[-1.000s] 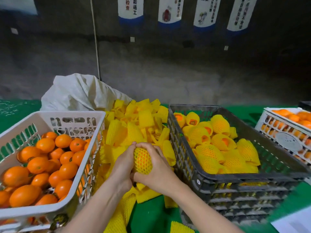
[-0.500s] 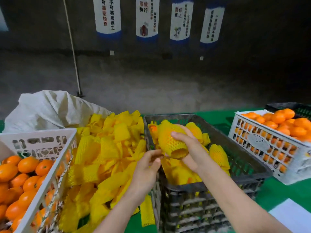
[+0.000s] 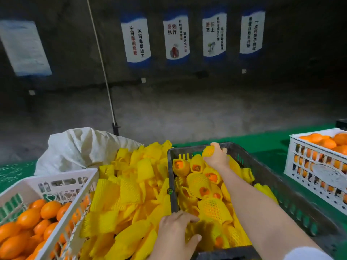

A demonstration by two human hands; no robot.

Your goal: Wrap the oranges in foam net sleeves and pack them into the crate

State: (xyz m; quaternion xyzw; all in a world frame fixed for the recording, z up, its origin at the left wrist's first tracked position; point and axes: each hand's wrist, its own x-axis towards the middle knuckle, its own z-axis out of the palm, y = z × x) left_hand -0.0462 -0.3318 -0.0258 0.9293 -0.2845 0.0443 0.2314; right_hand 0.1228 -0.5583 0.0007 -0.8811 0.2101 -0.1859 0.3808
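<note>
Wrapped between both hands a second ago, a sleeved orange [image 3: 208,151] now rides in the right hand [image 3: 217,157] alone, carried to the far end of the dark crate [image 3: 277,184], so one more fruit is all but packed. The fingers curl tightly round it, with wrapped oranges [image 3: 199,182] lying just below the grip. The left hand [image 3: 176,228] has let go and hangs loosely open, empty, over the crate's near corner. The pile of empty sleeves [image 3: 131,184] lies just to its left.
</note>
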